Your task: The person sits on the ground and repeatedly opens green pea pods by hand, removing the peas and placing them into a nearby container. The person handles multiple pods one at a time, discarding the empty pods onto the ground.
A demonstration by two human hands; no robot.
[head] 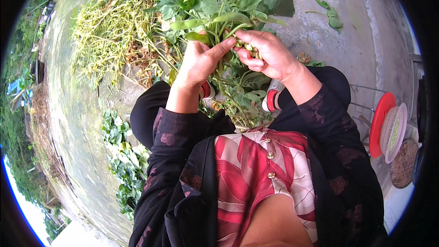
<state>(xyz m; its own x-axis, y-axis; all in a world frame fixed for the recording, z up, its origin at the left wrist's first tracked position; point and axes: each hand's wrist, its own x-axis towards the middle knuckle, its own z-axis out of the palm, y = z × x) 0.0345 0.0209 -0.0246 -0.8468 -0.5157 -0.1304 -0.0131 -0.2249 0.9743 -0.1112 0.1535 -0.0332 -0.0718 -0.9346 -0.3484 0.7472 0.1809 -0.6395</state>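
Observation:
In front of me stands an uprooted bean plant (219, 1) with broad green leaves. Flat green pods, one of them a plump pod (188, 24), hang on its stems near my fingers. My left hand (202, 58) grips the stems from the left, its thumb reaching across toward the other hand. Several pale green beans or small pods (249, 48) sit in the curled fingers of my right hand (269, 55). That hand's thumb and index finger pinch close to a stem; the exact contact is hidden.
A heap of yellowish stalks (103, 31) lies on the concrete to the left. Nearer on that side is a row of leafy green cuttings (127, 164). On the right, a plastic colander (394, 133) rests against a red stool top (379, 123). A loose leaf (333, 20) lies beyond my right hand.

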